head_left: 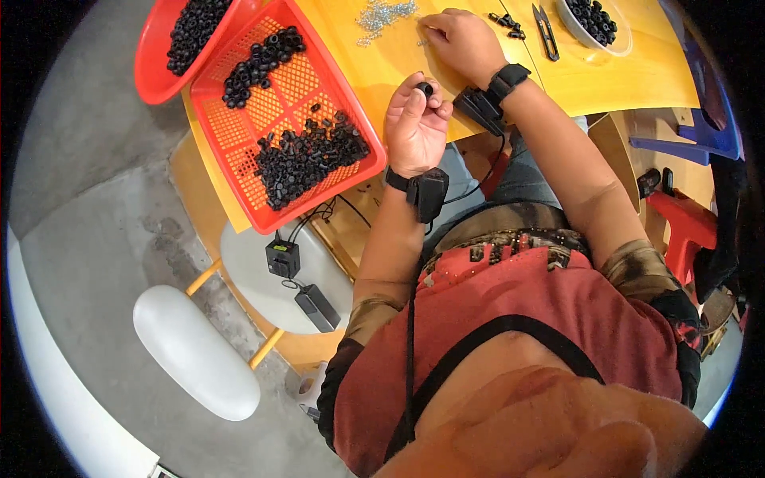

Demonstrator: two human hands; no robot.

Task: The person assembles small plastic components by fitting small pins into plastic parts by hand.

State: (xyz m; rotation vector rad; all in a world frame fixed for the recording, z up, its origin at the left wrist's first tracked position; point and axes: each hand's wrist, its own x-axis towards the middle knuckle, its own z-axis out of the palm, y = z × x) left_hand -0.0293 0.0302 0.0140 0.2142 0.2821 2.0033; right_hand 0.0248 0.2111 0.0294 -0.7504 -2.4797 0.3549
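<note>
Through the head view I see the left hand (418, 131) turned palm up, gripping a black ring (426, 89) between thumb and fingers, just beside the front edge of the yellow bench (351, 68). The right hand (466, 48) is palm down over the bench, fingers curled, near a scatter of silvery bits (386, 17) (I cannot tell whether its fingertips pinch one). To the left I have a red basket (295, 99) with black rings (263, 68) toward its far end and smaller black pieces (311, 159) nearer. Right of the right hand lie scissors (547, 36), beside a clear bowl (624, 40) of black parts (592, 20).
</note>
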